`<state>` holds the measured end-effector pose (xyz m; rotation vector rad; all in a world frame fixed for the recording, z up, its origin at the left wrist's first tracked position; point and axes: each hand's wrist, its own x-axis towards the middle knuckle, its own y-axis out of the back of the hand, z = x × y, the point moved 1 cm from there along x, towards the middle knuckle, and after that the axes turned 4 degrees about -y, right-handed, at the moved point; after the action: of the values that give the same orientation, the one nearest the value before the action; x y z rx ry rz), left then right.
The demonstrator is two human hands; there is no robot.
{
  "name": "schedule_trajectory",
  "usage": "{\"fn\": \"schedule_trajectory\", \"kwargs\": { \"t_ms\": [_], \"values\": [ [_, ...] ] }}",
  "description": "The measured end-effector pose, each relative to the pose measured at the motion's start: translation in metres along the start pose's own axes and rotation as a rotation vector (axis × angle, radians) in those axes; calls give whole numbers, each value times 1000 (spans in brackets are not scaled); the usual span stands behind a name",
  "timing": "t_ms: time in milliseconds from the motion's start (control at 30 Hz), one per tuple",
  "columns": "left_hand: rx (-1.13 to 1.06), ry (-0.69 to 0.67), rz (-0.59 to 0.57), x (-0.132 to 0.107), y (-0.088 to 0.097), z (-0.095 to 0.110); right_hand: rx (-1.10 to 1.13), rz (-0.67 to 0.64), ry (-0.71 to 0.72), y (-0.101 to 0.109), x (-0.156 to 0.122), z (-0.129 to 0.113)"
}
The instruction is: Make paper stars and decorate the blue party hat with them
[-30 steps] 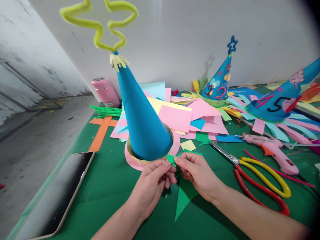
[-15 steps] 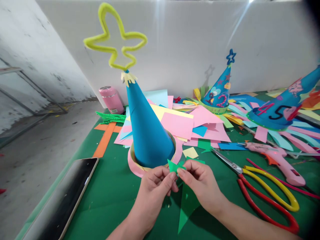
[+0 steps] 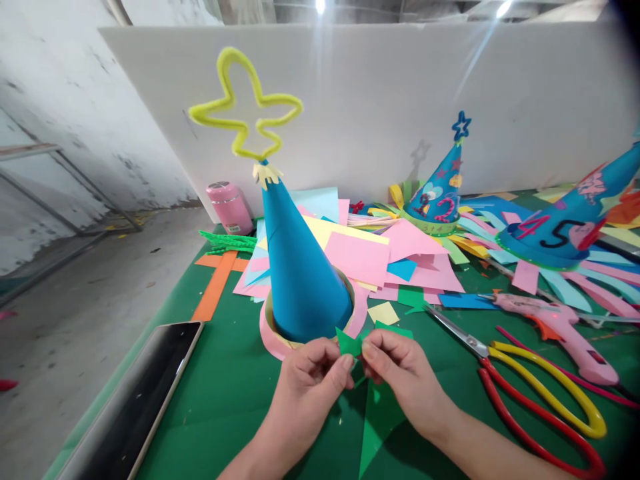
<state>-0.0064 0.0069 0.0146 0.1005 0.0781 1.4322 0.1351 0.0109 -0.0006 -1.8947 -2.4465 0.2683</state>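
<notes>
Between my two hands is a small green paper piece [image 3: 349, 343] with pointed corners. My left hand [image 3: 313, 380] pinches its left side between thumb and fingers. On its right side, my right hand [image 3: 400, 367] pinches it too, and the fingers cover part of it. Just behind my hands stands a blue paper cone hat [image 3: 305, 280] with a pink brim [image 3: 270, 340] and a yellow fuzzy wire star [image 3: 247, 117] on its tip. A larger green paper scrap [image 3: 377, 420] lies on the table under my right hand.
Red-and-yellow-handled scissors [image 3: 480, 350] and a pink glue gun [image 3: 560, 327] lie at the right. A phone [image 3: 135, 393] is at the left edge. Behind are coloured paper sheets [image 3: 357, 257], a pink bottle [image 3: 230, 207] and decorated hats [image 3: 437, 187].
The view has tilted up slightly, so everything sits lower in the picture. Both hands keep hold of the green paper, with the right fingers shifted a little to the right.
</notes>
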Motion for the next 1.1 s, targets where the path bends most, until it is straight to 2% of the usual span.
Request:
{"fn": "schedule_trajectory", "kwargs": {
  "t_ms": [133,433,533,667,800,900,1033,1100],
  "values": [
    [52,-9,-72,3,1,0,-65,-65,-5,4,3,-1],
    [60,27,-181,3,5,1,-120,-10,-56,6,4,-1],
    [23,25,-177,3,5,2,-141,4,-44,7,5,-2],
    [-94,57,-119,5,1,0,-120,69,-31,8,5,-2],
    [-153,74,-79,3,-2,-2,-133,75,-12,7,4,-3],
    [-102,35,-43,1,-1,-1,-159,37,-8,7,4,-4],
    [-62,-11,-79,1,4,1,-159,-106,-33,10,5,-7],
    [-32,-19,-90,1,7,2,-163,-100,-39,11,5,-7]
  ]
}}
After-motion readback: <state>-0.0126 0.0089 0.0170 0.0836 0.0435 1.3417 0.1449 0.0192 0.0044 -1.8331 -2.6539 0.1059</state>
